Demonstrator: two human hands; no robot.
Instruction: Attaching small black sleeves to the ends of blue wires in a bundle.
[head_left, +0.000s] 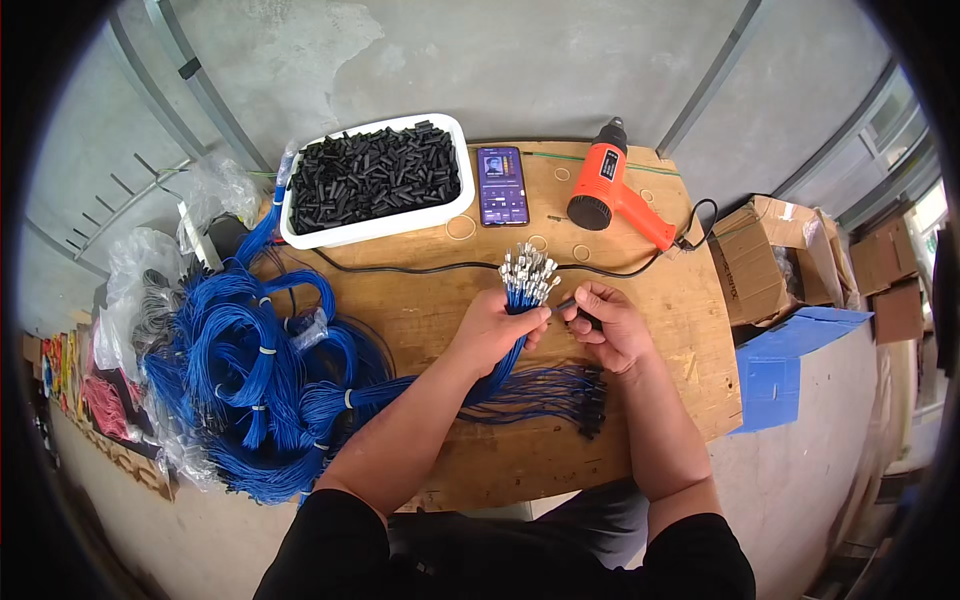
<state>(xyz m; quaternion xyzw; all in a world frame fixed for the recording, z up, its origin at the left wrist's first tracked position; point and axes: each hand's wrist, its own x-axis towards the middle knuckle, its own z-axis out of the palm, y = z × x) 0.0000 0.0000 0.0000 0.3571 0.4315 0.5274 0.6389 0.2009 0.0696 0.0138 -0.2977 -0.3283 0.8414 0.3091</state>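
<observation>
My left hand (497, 325) is closed round a bundle of blue wires, whose silvery metal terminals (528, 272) fan out above the fist. Close beside it on the right, my right hand (612, 325) pinches a short black sleeve (567, 304) between thumb and fingers; another dark piece seems tucked in the curled fingers. Below the hands, blue wires (520, 388) lie spread over the wooden table, with black sleeves (590, 400) on their right ends. At the back left, a white tray (375, 232) is heaped with loose black sleeves (375, 175).
Large coils of blue wire (240, 350) cover the table's left side. A phone (503, 187) and an orange heat gun (605, 180) lie at the back, with a black cord (430, 268) running across. Rubber bands (461, 227) are scattered about. Cardboard boxes (750, 260) stand off the right edge.
</observation>
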